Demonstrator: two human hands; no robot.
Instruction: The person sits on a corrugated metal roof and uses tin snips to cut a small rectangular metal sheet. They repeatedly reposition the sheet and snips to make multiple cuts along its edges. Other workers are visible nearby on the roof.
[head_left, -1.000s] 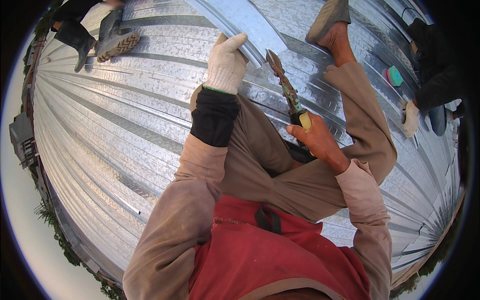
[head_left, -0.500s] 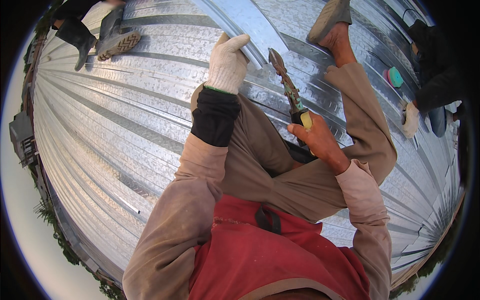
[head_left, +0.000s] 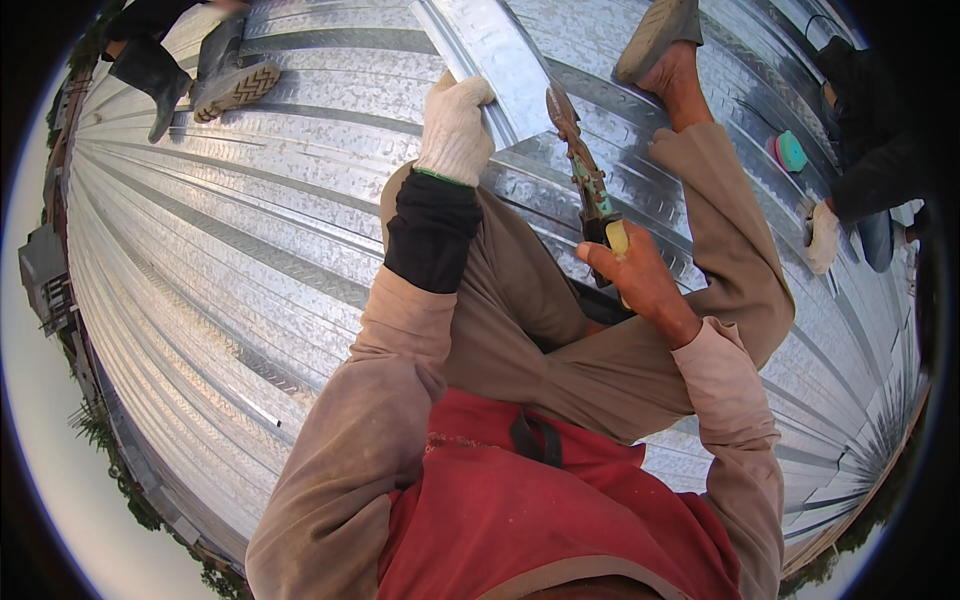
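Observation:
My left hand (head_left: 457, 125), in a white knit glove, is closed around the left edge of a silvery sheet-metal strip (head_left: 512, 75). The strip has folded ridges along that edge and a flat part to the right. Bare and closed, my right hand (head_left: 645, 272) grips a pair of tin snips (head_left: 584, 175) by handles with yellow and black parts. Their worn, greenish body points away from me. The jaws lie at the strip's right edge, near its close end; whether metal is between the blades I cannot tell.
I sit on ribbed metal roofing sheets (head_left: 230, 240), legs bent. A person's black boots (head_left: 160, 85) are at the far left. At the right, another person in dark clothes (head_left: 880, 140) wears a white glove (head_left: 822, 238), near a round turquoise-and-red object (head_left: 790, 153). Roof edges curve around both sides.
The strip has turned a little, and its near end has come closer to me. The snips' jaws have moved slightly away from me and right, from the strip's corner to its right edge.

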